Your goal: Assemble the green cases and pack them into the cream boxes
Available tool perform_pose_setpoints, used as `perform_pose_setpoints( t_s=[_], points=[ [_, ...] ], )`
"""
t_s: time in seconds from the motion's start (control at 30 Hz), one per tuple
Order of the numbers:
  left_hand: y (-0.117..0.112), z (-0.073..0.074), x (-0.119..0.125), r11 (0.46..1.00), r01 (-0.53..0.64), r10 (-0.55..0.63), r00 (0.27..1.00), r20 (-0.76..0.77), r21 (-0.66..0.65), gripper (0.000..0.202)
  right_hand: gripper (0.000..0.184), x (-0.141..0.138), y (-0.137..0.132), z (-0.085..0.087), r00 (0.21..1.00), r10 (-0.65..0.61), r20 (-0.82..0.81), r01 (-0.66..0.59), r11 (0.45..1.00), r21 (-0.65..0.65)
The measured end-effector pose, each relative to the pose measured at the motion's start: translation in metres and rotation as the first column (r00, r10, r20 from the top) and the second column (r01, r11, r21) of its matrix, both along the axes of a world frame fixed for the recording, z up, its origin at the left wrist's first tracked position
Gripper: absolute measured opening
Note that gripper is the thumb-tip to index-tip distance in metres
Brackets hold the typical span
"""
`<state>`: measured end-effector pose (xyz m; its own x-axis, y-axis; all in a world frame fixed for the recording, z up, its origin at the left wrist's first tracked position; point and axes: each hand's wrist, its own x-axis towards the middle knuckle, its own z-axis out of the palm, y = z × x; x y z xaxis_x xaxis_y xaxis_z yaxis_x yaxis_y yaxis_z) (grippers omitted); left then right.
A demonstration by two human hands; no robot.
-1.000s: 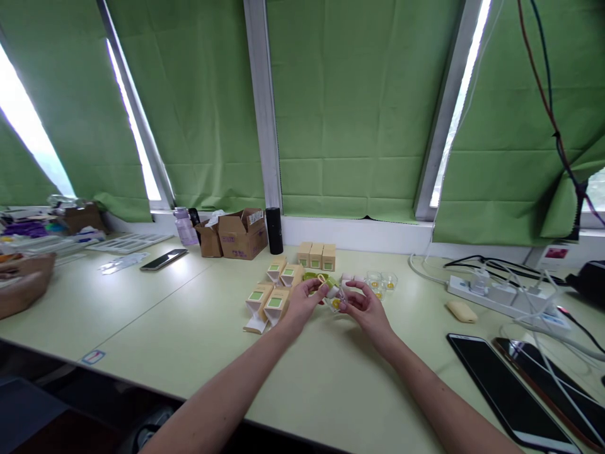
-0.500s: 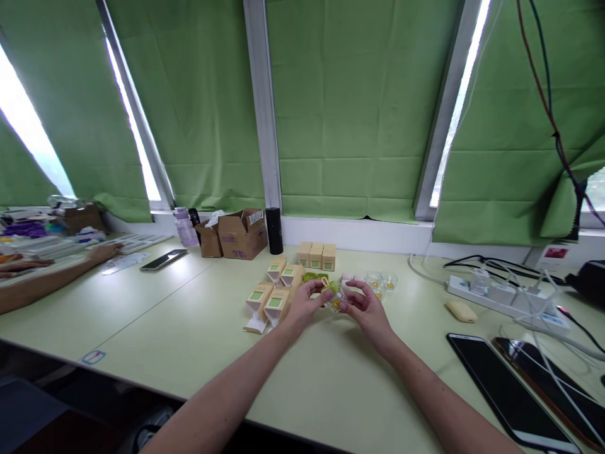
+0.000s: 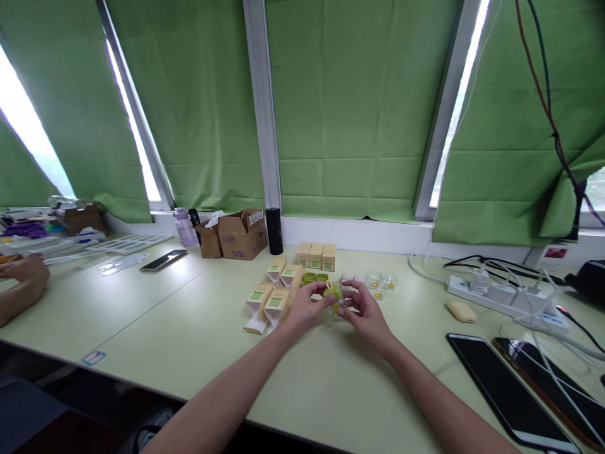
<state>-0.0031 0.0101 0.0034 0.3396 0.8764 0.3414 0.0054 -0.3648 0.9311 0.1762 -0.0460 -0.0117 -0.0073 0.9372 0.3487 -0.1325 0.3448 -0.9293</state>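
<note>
This looked like a workroom or office — a long shared tabletop ran beneath green blinds, carrying grouped small cartons, a crowded power strip and two phones at right — with a co-worker's hand visible farther left.

Bare hands, bare forearms

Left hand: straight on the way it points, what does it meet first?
The left hand would first meet the small, green-topped clear container it holds; beyond that, probably the right hand, though depth is unclear.
</note>
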Motion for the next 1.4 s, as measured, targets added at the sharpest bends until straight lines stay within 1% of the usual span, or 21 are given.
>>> perform_pose_setpoints(
  t_s=[0.13,0.23,0.47,0.6,0.7,0.77,0.87,0.97,1.1,1.3,1.4],
  points=[
    [0.0,-0.001,0.0,0.998,-0.057,0.057,0.996,-0.063,-0.001,0.06,0.057,-0.001,-0.003,0.001,1.0,0.017,0.018,-0.017,1.0,0.014],
    [0.001,-0.001,0.0,0.996,-0.089,0.088,0.994,-0.071,-0.012,0.062,0.054,-0.002,-0.004,0.003,1.0,0.015,0.017,-0.016,1.0,0.019],
    [0.0,0.002,0.002,0.999,-0.042,0.042,0.999,-0.021,0.013,0.062,0.055,-0.003,-0.004,0.005,1.0,-0.003,0.002,0.003,1.0,0.024],
    [-0.004,0.004,0.003,1.0,-0.015,0.015,1.0,0.008,0.02,0.056,0.058,-0.002,-0.001,0.005,1.0,-0.009,-0.029,0.009,1.0,0.022],
    [-0.008,0.005,0.001,0.998,0.033,-0.033,0.999,0.006,0.046,0.05,0.058,-0.001,0.001,0.003,0.998,-0.022,-0.057,0.024,0.999,0.029],
    [-0.011,0.005,0.0,0.997,0.046,-0.045,0.999,-0.024,0.066,0.049,0.057,-0.001,0.001,0.002,0.998,-0.029,-0.062,0.031,0.999,0.038],
    [-0.015,0.006,0.001,0.994,0.035,-0.025,0.995,-0.095,0.103,0.047,0.054,-0.001,0.001,0.002,0.998,-0.028,-0.054,0.03,0.998,0.054],
    [-0.018,0.008,0.001,0.99,0.027,-0.009,0.991,-0.13,0.136,0.046,0.05,-0.001,0.002,0.001,0.999,-0.024,-0.046,0.027,0.997,0.067],
    [-0.018,0.008,0.002,0.985,0.017,0.007,0.991,-0.135,0.171,0.041,0.045,-0.001,0.002,0.002,0.999,-0.037,-0.033,0.04,0.996,0.078],
    [-0.017,0.01,0.004,0.976,-0.005,0.032,0.992,-0.124,0.217,0.035,0.042,0.0,0.001,0.007,0.996,-0.084,-0.021,0.085,0.992,0.097],
    [-0.017,0.01,0.004,0.973,-0.025,0.054,0.991,-0.123,0.23,0.034,0.042,0.0,0.0,0.009,0.996,-0.075,-0.038,0.078,0.993,0.09]
  ],
)
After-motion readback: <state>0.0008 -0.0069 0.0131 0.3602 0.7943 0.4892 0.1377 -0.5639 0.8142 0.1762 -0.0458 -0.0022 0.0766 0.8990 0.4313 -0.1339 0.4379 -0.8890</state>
